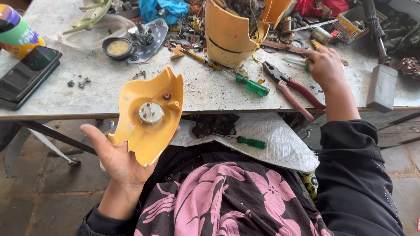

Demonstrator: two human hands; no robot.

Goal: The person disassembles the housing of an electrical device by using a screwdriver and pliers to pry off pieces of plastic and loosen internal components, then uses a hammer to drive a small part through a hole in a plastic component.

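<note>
My left hand (117,158) is raised palm-up in front of the table edge, fingers curled up behind a broken yellow plastic housing piece (148,116) and gripping it from below, thumb out to the left. The piece faces me with its hollow side, a small round metal motor part (151,112) sitting in its middle. It hangs just off the near edge of the grey worktable (65,94), above my lap.

My right hand (324,66) rests on the table well to the right, fingers bent and closed down over something at the clutter's edge; I cannot tell what they grip. Just left of it lie red-handled pliers (294,88), and further left a green-handled screwdriver (250,84). Behind them stands the larger yellow housing shell (228,37), wires showing inside. A second green screwdriver (250,142) lies on the white cloth (280,144) across my lap. A dark tray (26,76) sits at the far left.
</note>
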